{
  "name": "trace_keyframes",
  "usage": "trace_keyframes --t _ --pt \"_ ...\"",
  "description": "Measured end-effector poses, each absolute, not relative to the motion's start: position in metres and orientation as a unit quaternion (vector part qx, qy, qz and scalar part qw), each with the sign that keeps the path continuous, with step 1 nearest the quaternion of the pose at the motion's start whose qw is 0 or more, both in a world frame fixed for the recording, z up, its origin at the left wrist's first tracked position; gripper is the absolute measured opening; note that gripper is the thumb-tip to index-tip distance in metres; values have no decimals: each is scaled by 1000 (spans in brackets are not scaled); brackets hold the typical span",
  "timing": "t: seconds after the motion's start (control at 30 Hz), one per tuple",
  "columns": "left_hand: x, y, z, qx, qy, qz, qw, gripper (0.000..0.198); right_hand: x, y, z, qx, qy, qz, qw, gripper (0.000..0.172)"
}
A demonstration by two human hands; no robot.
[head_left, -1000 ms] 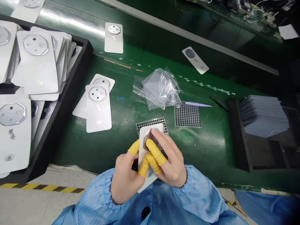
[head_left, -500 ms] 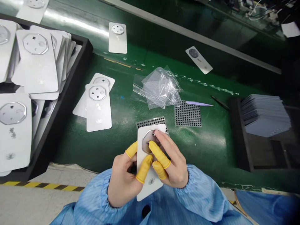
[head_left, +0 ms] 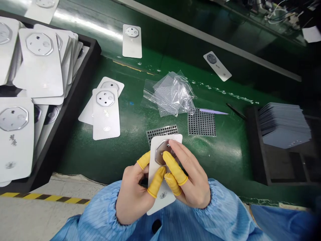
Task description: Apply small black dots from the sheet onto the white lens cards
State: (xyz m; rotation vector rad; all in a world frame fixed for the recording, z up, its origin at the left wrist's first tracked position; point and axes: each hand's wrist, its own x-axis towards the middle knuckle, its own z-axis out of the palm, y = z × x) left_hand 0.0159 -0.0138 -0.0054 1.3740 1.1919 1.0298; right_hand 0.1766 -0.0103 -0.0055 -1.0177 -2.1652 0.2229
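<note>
Well left of the white phone back cover (head_left: 159,203) we hold, a black tray (head_left: 69,110) carries stacked covers (head_left: 43,75). Between tray and cover, two loose covers (head_left: 111,122) overlap; we cannot read their script-like lettering (head_left: 106,113). Our left hand (head_left: 135,199) clamps the cover's left edge, thumb across its face. The octagonal camera window (head_left: 159,155) sits at its far end, a tiny, illegible emblem (head_left: 163,195) near the close end. Our right hand (head_left: 194,187) lays fingertips on the window; whether it pinches, we cannot tell.
</note>
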Motion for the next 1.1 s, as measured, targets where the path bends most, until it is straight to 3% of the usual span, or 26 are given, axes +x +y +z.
trace_keyframes --t 0.17,0.37,0.47,0.63,0.73,0.8,0.93,1.1 --pt "16 -14 -6 601 500 409 470 32 176 -9 4 -395 -864 53 309 31" --pt "21 -14 -3 708 529 366 290 13 171 -6 21 -394 -885 15 249 28" --pt "23 -15 -6 722 534 357 256 14 163 -11 21 -415 -882 -2 224 29" --pt "23 -15 -18 698 549 344 305 17 155 -21 5 -472 -862 9 185 35" --pt "22 -15 -20 643 556 381 364 9 162 -19 -3 -439 -864 96 230 40" --pt "21 -14 -19 601 543 421 407 15 169 -15 -5 -417 -858 136 265 44" --pt "22 -14 -14 536 514 454 491 28 174 -10 -5 -408 -848 150 303 48" --pt "23 -16 -12 505 502 468 524 34 173 -11 -4 -406 -838 158 328 46"
